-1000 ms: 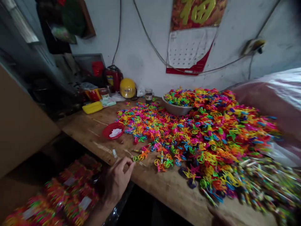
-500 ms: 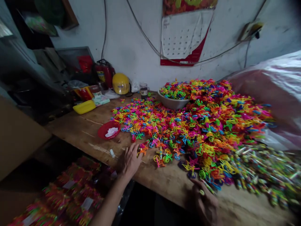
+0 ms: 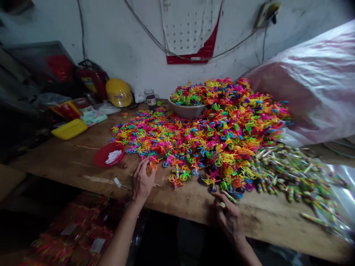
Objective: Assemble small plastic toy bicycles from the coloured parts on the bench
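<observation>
My left hand (image 3: 142, 181) is at the near edge of a heap of small bright plastic toy bicycles (image 3: 172, 136), its thumb and index finger closed about an orange toy bicycle (image 3: 153, 164). My right hand (image 3: 229, 218), by the table's front edge, has its fingers curled around a thin, patterned tube, which looks like a candy tube (image 3: 230, 198); a pale round end shows between the fingers. Between the hands lie a few loose toy bicycles (image 3: 185, 173) with an upright patterned tube (image 3: 177, 170) among them. A yellow and purple toy bicycle (image 3: 211, 182) lies just beyond my right fingertips.
A red dish (image 3: 98, 158) with white paper slips stands left of my left hand. A grey bowl (image 3: 187, 111) full of toys sits in the heap. Many patterned tubes (image 3: 294, 173) are piled at right. Packed toys (image 3: 77, 229) are below the table's edge at left.
The view has swung right and down, so the scene sits further left and higher. My left hand has drawn up around the orange toy bicycle; my right hand keeps the tube.
</observation>
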A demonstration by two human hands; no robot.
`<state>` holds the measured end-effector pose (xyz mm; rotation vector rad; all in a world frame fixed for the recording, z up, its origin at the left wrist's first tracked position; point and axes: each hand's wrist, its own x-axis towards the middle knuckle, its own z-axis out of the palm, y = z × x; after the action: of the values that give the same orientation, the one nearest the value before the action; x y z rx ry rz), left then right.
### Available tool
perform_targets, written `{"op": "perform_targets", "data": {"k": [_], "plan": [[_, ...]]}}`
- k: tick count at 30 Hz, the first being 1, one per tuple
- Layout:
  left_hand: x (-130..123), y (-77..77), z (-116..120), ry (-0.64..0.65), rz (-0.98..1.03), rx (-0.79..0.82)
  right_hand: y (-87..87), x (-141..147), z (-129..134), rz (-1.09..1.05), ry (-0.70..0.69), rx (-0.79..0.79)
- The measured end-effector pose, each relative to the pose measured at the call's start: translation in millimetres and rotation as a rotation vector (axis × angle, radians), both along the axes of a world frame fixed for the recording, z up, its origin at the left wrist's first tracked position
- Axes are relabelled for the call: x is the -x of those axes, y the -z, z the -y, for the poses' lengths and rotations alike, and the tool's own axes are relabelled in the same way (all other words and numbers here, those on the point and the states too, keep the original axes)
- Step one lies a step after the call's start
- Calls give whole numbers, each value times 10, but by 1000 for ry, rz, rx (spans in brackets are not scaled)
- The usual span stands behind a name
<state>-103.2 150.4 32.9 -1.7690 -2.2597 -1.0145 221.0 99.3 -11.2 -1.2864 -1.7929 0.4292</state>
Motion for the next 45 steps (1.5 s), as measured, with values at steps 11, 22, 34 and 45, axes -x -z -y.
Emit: {"op": "perform_targets", "data": {"k": [11,22,34,45], "plan": [[31,128,-101,0,-49,132,-29,25,-10,11,-6,-22],[193,9,-234,-75,-140,269,-31,41,-12,-20,12,21],[165,68,-133,-67,-251,280,5,21,-16,-5,-2,16],[-871,-149,-81,242,187,329,-84,49,-4,32,14,-9]]}}
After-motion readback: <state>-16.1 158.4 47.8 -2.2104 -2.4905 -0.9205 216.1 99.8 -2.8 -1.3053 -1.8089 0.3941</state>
